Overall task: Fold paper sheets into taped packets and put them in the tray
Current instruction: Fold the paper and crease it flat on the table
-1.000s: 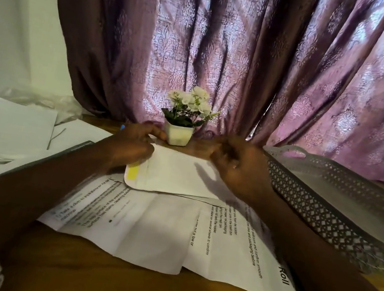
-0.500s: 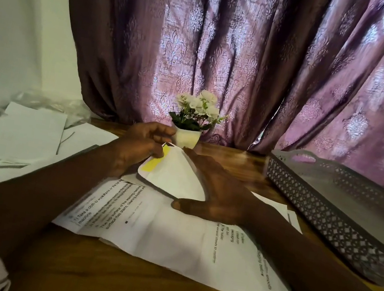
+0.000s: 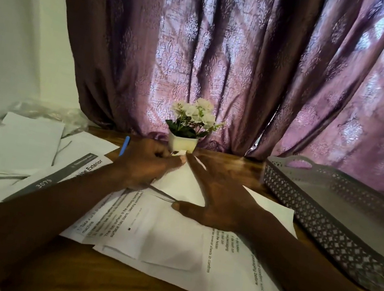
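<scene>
Folded white paper piece (image 3: 180, 184) lies on the printed white sheets (image 3: 169, 241) spread over the brown wooden table (image 3: 109, 289), mid-table, just in front of the small white pot of white flowers (image 3: 183, 142); its far end narrows to a point near the pot.

Left hand (image 3: 146, 166): fingers curled, pinching the far tip of the folded piece; the near left edge of the piece sits under this hand.

Right hand (image 3: 223, 202): flat, fingers straight and spread, pressing down on the right side of the folded piece; thumb at its near edge; not gripping anything.

Grey perforated plastic tray (image 3: 314, 218) sits at the right of the table, apart from the folded piece; what I can see of its floor is bare.

Left side: loose stack of white paper sheets (image 3: 22, 141); one sheet with a dark grey printed band (image 3: 62, 175) on top of it; blue pen (image 3: 124, 146) just behind the left hand; crumpled clear plastic wrap (image 3: 50, 111) by the wall.

Purple patterned curtain (image 3: 226, 61) hangs behind the table.
</scene>
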A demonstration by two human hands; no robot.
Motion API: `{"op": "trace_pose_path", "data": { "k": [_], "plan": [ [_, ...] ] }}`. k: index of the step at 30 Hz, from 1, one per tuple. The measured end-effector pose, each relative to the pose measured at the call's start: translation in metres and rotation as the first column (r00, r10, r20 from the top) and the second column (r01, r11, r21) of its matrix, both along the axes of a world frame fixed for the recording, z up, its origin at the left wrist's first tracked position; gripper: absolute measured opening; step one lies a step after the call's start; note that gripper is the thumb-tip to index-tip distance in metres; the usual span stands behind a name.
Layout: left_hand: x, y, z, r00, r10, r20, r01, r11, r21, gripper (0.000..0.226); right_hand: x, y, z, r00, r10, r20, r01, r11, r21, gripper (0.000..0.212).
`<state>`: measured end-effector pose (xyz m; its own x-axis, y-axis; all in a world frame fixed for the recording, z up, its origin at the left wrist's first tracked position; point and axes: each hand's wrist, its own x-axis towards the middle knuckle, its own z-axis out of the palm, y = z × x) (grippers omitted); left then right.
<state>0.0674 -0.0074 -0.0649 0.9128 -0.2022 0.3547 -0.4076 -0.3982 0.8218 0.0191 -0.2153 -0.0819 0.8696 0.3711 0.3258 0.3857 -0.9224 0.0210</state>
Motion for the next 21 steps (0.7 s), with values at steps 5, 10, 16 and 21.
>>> {"op": "trace_pose_path", "data": {
  "k": [5, 10, 16, 21],
  "plan": [
    [0.002, 0.007, 0.006, 0.930, -0.146, -0.336, 0.099, 0.983, -0.155, 0.038, -0.003, 0.002, 0.002, 0.999, 0.035, 0.011, -0.034, 0.999, -0.028, 0.109],
    [-0.001, 0.023, 0.017, 0.769, -0.379, -0.515, 0.245, 0.918, -0.310, 0.062, -0.005, 0.004, 0.006, 0.992, 0.111, 0.055, -0.109, 0.993, -0.039, 0.110],
    [-0.005, 0.042, 0.024, 0.436, -0.703, -0.561, 0.373, 0.709, -0.599, 0.052, -0.010, 0.006, 0.006, 0.980, 0.175, 0.097, -0.170, 0.984, -0.054, 0.109],
    [-0.006, 0.037, 0.019, 0.477, -0.687, -0.549, 0.423, 0.726, -0.542, 0.093, -0.009, 0.003, 0.006, 0.980, 0.177, 0.089, -0.172, 0.983, -0.066, 0.108]
  ]
}}
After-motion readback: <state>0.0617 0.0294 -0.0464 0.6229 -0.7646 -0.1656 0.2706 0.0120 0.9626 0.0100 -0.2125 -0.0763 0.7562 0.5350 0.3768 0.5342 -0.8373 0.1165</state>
